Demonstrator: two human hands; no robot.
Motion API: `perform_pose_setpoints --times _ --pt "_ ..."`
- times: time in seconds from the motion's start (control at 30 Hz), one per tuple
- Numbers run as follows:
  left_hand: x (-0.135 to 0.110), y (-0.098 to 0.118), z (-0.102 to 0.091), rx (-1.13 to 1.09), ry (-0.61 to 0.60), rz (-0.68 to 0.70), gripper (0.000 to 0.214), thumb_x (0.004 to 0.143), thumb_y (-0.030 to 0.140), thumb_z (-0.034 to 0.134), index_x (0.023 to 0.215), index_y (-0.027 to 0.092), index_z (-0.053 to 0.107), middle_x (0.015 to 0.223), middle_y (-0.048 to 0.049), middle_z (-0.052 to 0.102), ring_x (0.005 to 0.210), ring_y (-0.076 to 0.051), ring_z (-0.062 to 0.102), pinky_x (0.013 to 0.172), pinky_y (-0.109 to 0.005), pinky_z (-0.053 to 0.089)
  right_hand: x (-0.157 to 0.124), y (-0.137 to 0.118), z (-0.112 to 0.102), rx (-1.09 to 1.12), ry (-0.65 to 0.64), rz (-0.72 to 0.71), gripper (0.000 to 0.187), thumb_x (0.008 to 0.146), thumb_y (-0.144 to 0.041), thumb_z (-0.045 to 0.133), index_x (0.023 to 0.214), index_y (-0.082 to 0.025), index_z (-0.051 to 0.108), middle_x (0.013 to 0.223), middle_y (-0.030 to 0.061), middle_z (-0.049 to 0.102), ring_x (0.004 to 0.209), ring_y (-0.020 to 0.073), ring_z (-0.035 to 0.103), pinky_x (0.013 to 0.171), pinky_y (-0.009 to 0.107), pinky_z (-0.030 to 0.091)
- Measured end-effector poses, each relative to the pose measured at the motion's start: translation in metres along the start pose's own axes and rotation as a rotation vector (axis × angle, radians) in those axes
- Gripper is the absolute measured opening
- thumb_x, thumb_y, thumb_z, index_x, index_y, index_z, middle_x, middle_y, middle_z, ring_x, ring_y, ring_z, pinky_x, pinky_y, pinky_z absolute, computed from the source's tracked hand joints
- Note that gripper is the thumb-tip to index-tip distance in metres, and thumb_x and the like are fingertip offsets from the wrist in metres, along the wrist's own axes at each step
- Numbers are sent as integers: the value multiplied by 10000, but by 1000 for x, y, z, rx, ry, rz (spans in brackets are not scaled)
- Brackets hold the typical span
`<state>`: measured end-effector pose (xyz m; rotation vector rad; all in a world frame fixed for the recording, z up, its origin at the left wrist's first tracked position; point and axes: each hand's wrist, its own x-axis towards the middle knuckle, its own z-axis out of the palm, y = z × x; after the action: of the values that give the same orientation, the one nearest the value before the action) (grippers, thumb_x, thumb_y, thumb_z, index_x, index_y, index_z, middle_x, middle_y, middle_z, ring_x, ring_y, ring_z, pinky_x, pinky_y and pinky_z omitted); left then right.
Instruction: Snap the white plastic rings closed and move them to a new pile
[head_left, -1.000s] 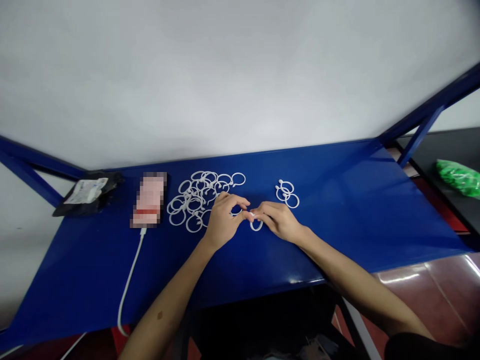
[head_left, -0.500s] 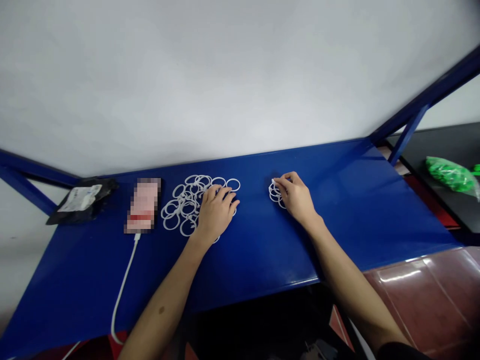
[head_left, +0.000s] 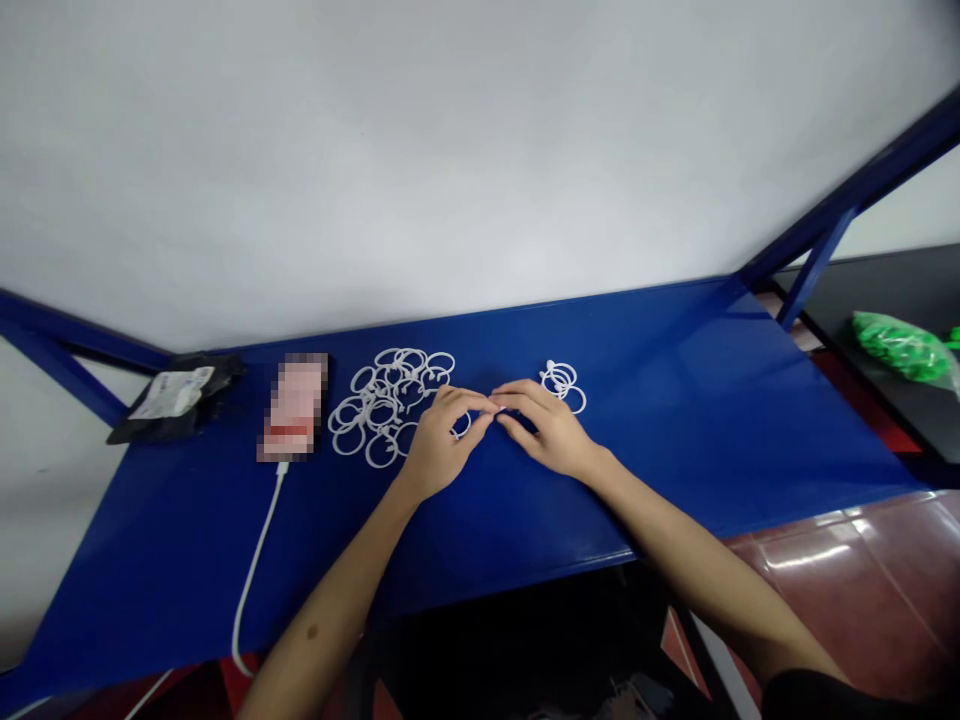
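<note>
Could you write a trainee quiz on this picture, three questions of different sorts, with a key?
1. Multiple choice: Where does the smaller group of thin white rings lie?
A: on the pink device
B: to the right of the larger group of thin white rings
C: to the left of the larger group

2. True or false: The fingertips of the bare left hand and the bare right hand are brought close together over the flat blue tabletop.

3. Fill in the colour: The small loose pieces in the clear plastic bag at far right are ____.

Key: 1. B; 2. True; 3. green.
</note>
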<state>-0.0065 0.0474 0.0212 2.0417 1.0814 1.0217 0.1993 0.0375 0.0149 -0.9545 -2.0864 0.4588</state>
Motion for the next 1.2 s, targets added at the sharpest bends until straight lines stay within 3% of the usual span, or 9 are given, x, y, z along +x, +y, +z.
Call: perform_pose_setpoints --times 0.17,0.27,0.37,0.63,0.9,1.03,1.1,1.2 --pt "-5 1 0 -386 -7 -248 175 964 341 596 1027 231 717 1001 -41 729 924 -168 674 854 -314 533 -4 -4 13 183 92 152 156 1010 -303 565 1116 -205 626 952 52 743 783 150 706 711 285 577" --pt "-6 -1 3 -498 -27 -260 212 939 362 640 1092 233 712 1020 -48 732 907 -162 676 845 -302 538 -4 -5 12 248 146 242 157 990 -333 604 1062 -197 628 796 13 734 652 129 681 614 250 543" --pt "-6 -3 6 -487 -2 -235 166 911 353 687 1021 233 719 960 -35 722 849 -152 665 789 -288 531 -4 -7 9 274 122 217 159 982 -348 613 1003 -194 648 777 11 722 613 116 648 589 244 517" --pt "-3 -2 1 -157 92 -57 136 910 251 680 776 230 701 795 -6 697 803 -170 607 770 -322 479 -6 -8 4 312 -24 117 144 1006 -291 574 922 -194 639 818 28 704 715 138 681 647 259 531" --pt "-3 -1 2 8 109 -96 189 838 115 709 693 231 675 795 18 706 779 -171 587 749 -315 480 -8 -8 1 270 -111 45 119 1021 -264 545 979 -198 634 858 36 709 790 153 714 696 265 565" --pt "0 -9 -1 182 81 -31 46 861 216 738 846 231 697 875 -4 732 894 -209 607 850 -362 491 -4 -2 -5 120 -94 34 148 1033 -250 515 1043 -198 653 969 65 726 860 166 704 764 303 574" --pt "2 -17 -6 377 132 -32 159 862 299 749 993 221 707 969 -46 736 977 -258 593 916 -421 469 -1 5 -11 -2 -34 65 177 1035 -242 502 1062 -200 672 1009 78 712 909 181 688 809 334 570" --pt "3 -31 -15 640 227 -121 299 904 355 685 1168 214 698 1069 -111 711 1057 -336 549 943 -500 425 3 19 -24 -158 154 181 187 1024 -252 522 1029 -200 702 998 85 679 892 192 661 791 348 561"
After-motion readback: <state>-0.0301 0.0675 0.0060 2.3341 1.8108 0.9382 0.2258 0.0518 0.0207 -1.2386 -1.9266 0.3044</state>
